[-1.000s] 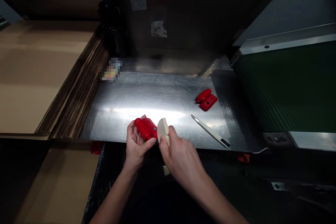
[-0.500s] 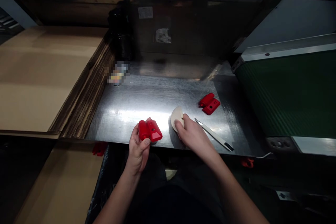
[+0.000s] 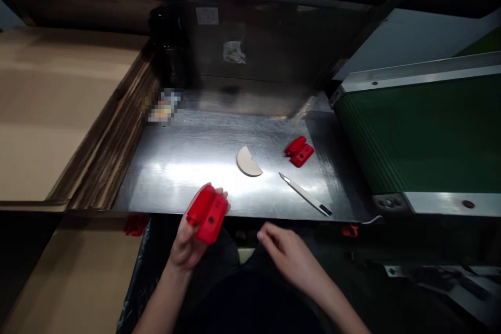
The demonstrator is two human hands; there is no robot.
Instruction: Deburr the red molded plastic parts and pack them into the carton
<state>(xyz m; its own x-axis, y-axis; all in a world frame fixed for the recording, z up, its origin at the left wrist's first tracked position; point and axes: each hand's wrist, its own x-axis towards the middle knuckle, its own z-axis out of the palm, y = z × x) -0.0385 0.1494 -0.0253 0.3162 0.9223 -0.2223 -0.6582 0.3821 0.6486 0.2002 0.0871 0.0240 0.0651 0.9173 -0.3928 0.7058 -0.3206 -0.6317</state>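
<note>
My left hand (image 3: 185, 246) holds a red plastic part (image 3: 212, 221), made of a rounded cylinder beside a flat block with a hole, just off the table's front edge. My right hand (image 3: 288, 251) is in front of the edge with its fingers curled in, and nothing shows in it. On the metal table (image 3: 188, 141) lies a cream half-round piece (image 3: 248, 163) with a small notch in its straight side. To its right is a slim knife (image 3: 306, 194) with a pale handle and dark end. Behind the knife rests a second red plastic part (image 3: 300, 154).
A tall stack of cardboard sheets (image 3: 66, 94) stands at the left. On the right, a green conveyor belt (image 3: 422, 130) with metal rails borders the table. A dark bottle-like object (image 3: 172, 57) stands at the back left, and an orange-red clamp (image 3: 349, 230) sits under the front edge.
My right hand has let go of the half-round piece, leaving it on the table, and drawn back toward me. My left hand has come nearer, tilting the red part. The camera view has shifted slightly.
</note>
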